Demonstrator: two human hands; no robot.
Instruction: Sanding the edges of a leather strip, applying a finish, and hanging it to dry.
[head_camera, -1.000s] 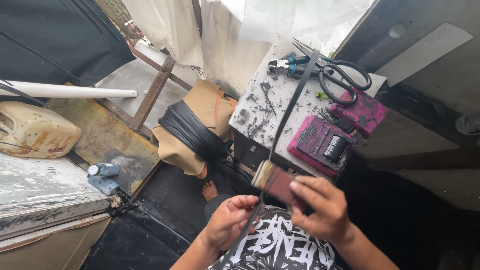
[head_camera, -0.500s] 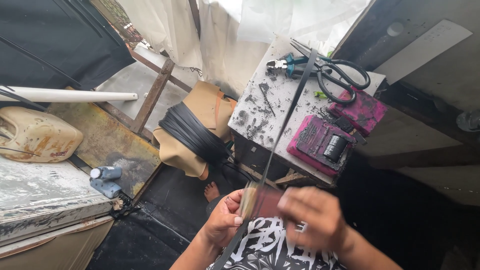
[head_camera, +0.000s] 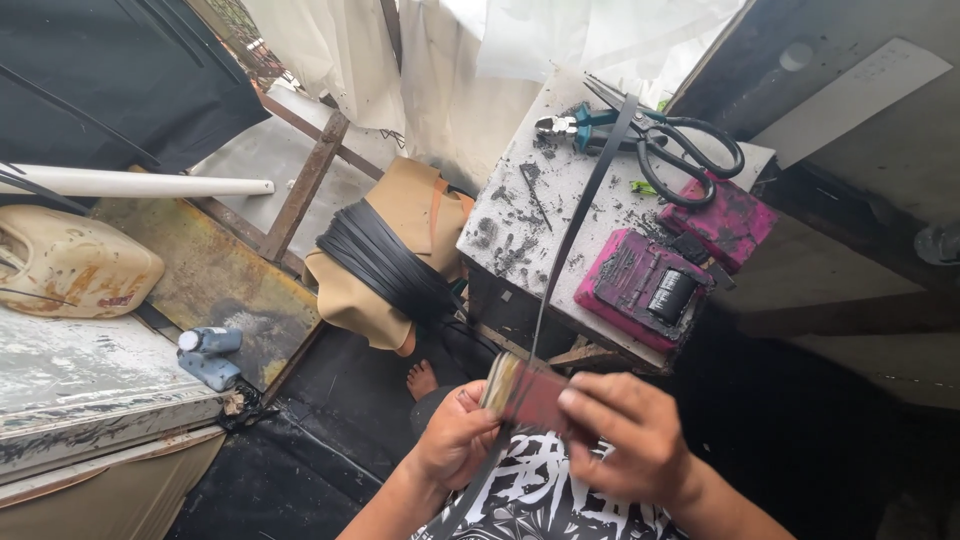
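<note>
A long black strap runs from the stained white worktable down into my lap. My left hand grips the strap from the left and also touches a small reddish-brown block with a pale edge. My right hand is closed over that block from the right, and its fingers cover most of the block. The strap's lower end passes between both hands and disappears over my black printed shirt.
On the worktable lie black scissors, pliers with blue handles, an open magenta box and its lid. A bundle of black straps wraps tan material. A yellowed jerrycan, white pipe and small bottles sit left.
Both hands and the block dipped toward my lap half a second ago and have come back up. The strap stays stretched from the table to my hands.
</note>
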